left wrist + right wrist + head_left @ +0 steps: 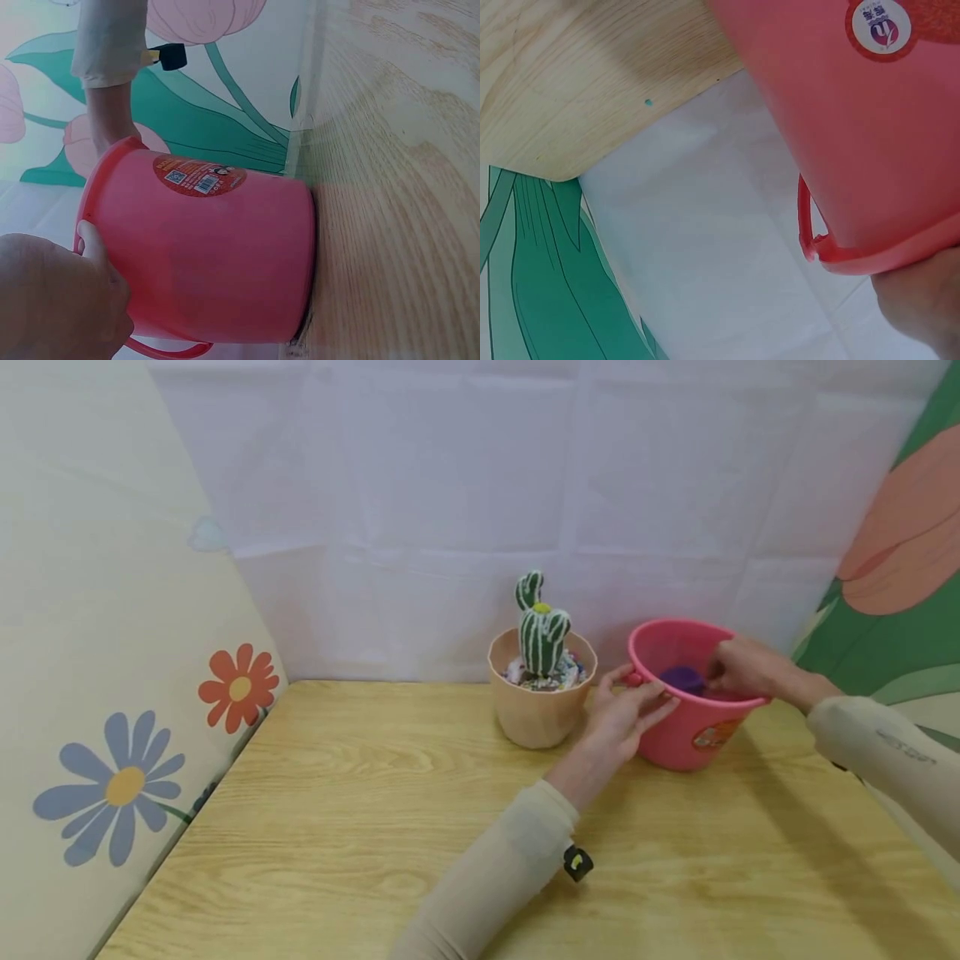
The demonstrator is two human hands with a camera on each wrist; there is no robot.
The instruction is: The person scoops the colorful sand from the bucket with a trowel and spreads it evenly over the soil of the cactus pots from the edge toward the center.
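Observation:
A pink bucket (pixel 678 735) stands upright on the table, with a red printed sticker (pixel 199 177) on its side. My left hand (pixel 618 714) grips its near left rim, one digit showing over the edge in the left wrist view. Down inside the bucket lies something purple (pixel 681 679), mostly hidden by the wall. My right hand (pixel 746 667) reaches over the right rim with bent fingers close beside the purple thing; I cannot tell whether they hold it. In the right wrist view, only part of that hand (pixel 922 300) shows behind the rim.
Left of the bucket, close to my left hand, stands a peach pot (pixel 536 718) with a knitted green cactus (pixel 542 643) in it. Behind the wooden table (pixel 337 827) hangs a white cloth (pixel 450 510). The bucket's handle (pixel 805 217) hangs down its side.

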